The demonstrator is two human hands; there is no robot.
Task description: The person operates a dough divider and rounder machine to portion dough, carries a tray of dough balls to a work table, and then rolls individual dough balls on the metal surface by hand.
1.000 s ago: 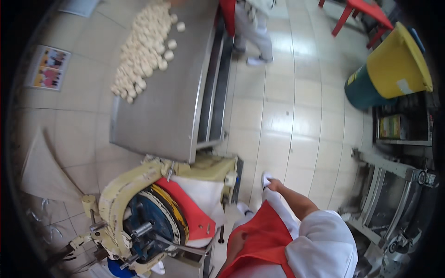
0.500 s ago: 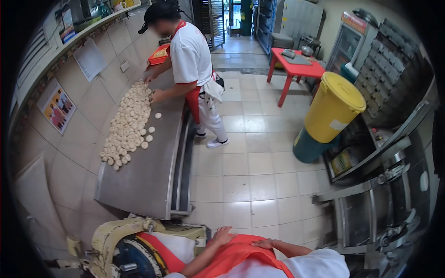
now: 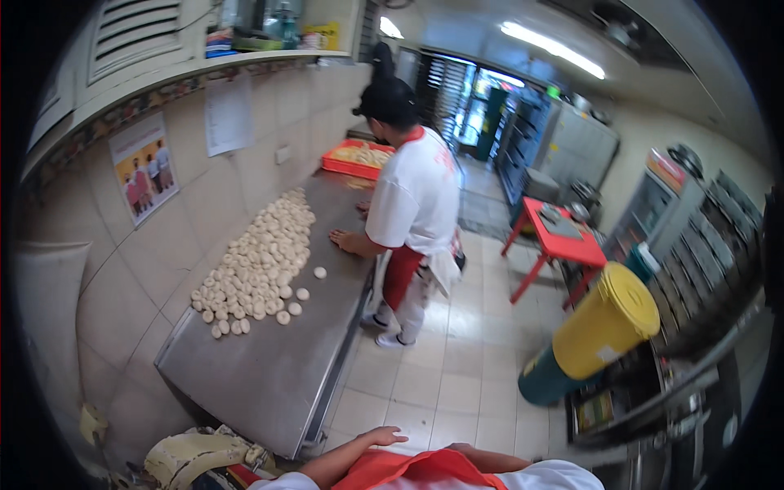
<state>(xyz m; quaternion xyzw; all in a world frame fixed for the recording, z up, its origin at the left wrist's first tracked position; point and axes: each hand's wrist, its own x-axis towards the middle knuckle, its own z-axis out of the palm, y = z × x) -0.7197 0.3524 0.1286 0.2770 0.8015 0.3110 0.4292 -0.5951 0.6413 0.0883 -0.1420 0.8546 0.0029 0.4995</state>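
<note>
My left hand (image 3: 384, 436) is held in front of my red apron (image 3: 425, 468), fingers stretched out and holding nothing. My right hand (image 3: 462, 447) lies at the apron's upper edge; its fingers are mostly hidden. Ahead, a long metal worktable (image 3: 253, 384) runs along the tiled wall. Many small round pale dough balls (image 3: 257, 261) are heaped on it against the wall, with a few loose ones along the heap's right side. A co-worker in a white shirt (image 3: 416, 192) stands at the table's right side, one hand (image 3: 347, 240) over the tabletop beside the dough.
A red crate (image 3: 355, 159) stands at the table's far end. A cream-painted machine (image 3: 200, 457) is close at my lower left. To the right are a yellow lidded bin (image 3: 608, 318) on a green base, a red table (image 3: 563, 241) and a glass-door fridge (image 3: 645, 204). Tiled floor (image 3: 457, 343) lies between.
The view has tilted up, showing the ceiling and back of the room. The co-worker's hands have moved off the dough heap to the bare tabletop. My hands stay near my apron.
</note>
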